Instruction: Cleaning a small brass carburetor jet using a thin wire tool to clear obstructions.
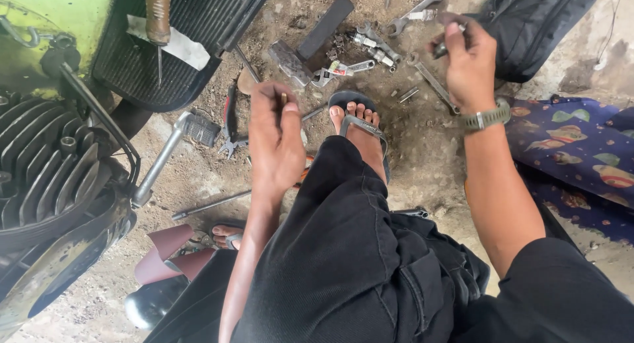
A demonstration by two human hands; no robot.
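Observation:
My left hand [274, 141] hangs over my knee above the dirt floor, fingers together, pinching a small dark metal piece [284, 99] at its fingertips. My right hand [467, 62], with a watch on the wrist, is raised at the upper right. It grips a small dark metal part [441, 49] between thumb and fingers. Below both hands, several tools lie on the ground: wrenches [416, 13], an adjustable spanner [340, 71], a hammer head [289, 60] and red-handled pliers [230, 118]. My right foot in a sandal [360, 122] rests between them.
A green scooter [59, 26] with a finned engine cylinder [46, 158] and a kick lever [162, 158] fills the left side. A screwdriver [158, 19] stands on its ribbed footboard. A black bag [535, 19] lies top right, a patterned cloth [581, 151] at right, sandpaper [168, 254] bottom left.

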